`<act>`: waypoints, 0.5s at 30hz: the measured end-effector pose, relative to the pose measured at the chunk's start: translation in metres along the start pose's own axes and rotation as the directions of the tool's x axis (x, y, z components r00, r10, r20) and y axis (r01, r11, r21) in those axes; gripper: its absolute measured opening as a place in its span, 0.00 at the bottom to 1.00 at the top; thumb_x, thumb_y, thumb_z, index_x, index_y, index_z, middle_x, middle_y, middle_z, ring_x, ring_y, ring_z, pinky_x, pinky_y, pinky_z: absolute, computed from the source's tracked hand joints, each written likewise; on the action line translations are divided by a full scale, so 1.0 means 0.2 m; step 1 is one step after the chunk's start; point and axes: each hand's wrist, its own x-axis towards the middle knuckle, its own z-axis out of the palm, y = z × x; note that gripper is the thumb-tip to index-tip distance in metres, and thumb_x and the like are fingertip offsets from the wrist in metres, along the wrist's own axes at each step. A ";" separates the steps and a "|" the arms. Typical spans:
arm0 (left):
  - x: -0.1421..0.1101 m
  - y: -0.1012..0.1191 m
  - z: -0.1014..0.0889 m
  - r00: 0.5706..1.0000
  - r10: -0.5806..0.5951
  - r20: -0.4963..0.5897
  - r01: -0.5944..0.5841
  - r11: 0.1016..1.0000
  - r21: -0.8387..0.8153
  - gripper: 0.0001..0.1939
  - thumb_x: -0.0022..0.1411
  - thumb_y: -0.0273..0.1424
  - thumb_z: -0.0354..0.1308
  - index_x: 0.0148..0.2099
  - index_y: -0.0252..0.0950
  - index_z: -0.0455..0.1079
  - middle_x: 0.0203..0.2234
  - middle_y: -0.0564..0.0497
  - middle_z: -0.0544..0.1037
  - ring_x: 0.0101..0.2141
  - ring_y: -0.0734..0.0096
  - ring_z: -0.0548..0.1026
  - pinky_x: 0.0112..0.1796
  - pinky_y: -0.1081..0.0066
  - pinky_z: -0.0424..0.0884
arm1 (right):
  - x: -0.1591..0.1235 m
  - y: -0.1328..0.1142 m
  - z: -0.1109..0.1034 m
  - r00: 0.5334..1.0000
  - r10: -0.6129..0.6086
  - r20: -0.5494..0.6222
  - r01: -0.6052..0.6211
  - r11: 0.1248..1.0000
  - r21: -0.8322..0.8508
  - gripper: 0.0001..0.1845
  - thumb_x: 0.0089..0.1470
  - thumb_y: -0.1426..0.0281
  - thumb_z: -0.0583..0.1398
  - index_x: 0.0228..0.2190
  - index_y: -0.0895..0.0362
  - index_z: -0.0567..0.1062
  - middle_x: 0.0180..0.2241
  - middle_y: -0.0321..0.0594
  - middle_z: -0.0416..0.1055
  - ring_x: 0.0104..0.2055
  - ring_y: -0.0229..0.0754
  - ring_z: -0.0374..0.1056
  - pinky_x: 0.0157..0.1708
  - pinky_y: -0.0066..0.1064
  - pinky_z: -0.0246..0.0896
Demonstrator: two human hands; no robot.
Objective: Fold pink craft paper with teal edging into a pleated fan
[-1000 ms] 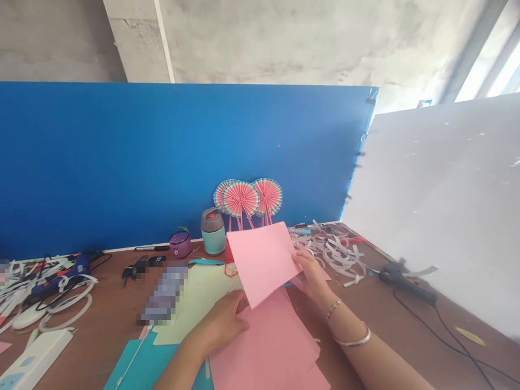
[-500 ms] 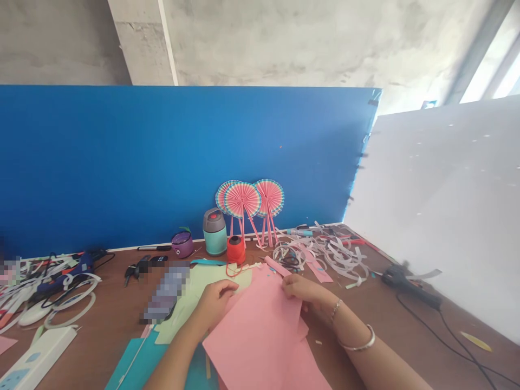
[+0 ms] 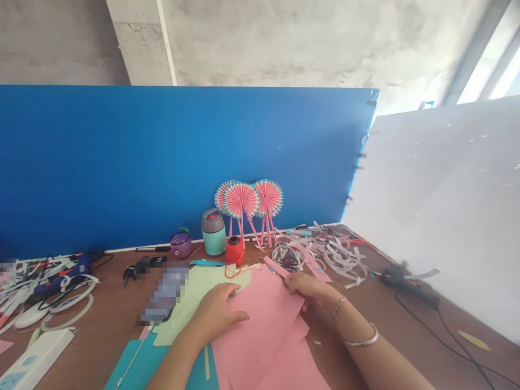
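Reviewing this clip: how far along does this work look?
Done: three pleated paper fans stand finished against the blue board, and cut paper strips lie heaped. In hand: the left hand rests on pink paper sheets, the right hand at their edge. Left: pale green card and teal card lie flat, apparently unworked.

Pink paper sheets (image 3: 260, 330), pale green card (image 3: 190, 306), teal card (image 3: 138, 363) — all plain. Deep blue board (image 3: 162, 162) behind paper fans (image 3: 241, 199) with radial pink pleats and striped teal rims — orange-red twine spool (image 3: 235, 251), teal flask (image 3: 213, 238) with grey cap.
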 end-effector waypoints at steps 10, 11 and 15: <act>0.00 -0.02 0.05 0.987 0.162 -0.005 -0.162 0.987 -0.008 0.22 0.49 0.24 0.50 0.47 0.41 0.70 0.44 0.50 0.73 0.47 0.65 0.68 0.48 0.68 0.61 | -0.08 -0.04 -0.01 0.781 0.128 0.611 -0.025 0.984 -0.175 0.09 0.43 0.68 0.60 0.25 0.57 0.65 0.19 0.37 0.73 0.14 0.35 0.67 0.11 0.19 0.55; 0.00 -0.02 0.05 0.985 0.175 -0.006 -0.175 0.985 -0.009 0.21 0.50 0.24 0.49 0.46 0.41 0.70 0.43 0.50 0.73 0.46 0.65 0.68 0.48 0.68 0.62 | -0.08 -0.04 -0.01 0.769 0.135 0.625 -0.024 0.983 -0.183 0.09 0.44 0.66 0.59 0.24 0.58 0.65 0.19 0.38 0.74 0.14 0.35 0.67 0.11 0.19 0.55; 0.02 -0.03 0.05 0.983 0.172 -0.070 -0.170 0.985 0.035 0.17 0.55 0.25 0.47 0.43 0.40 0.71 0.41 0.49 0.75 0.44 0.65 0.69 0.46 0.67 0.63 | -0.07 -0.05 -0.01 0.888 -0.006 0.461 0.061 0.993 -0.104 0.11 0.47 0.63 0.57 0.25 0.58 0.68 0.15 0.33 0.71 0.09 0.31 0.58 0.09 0.20 0.47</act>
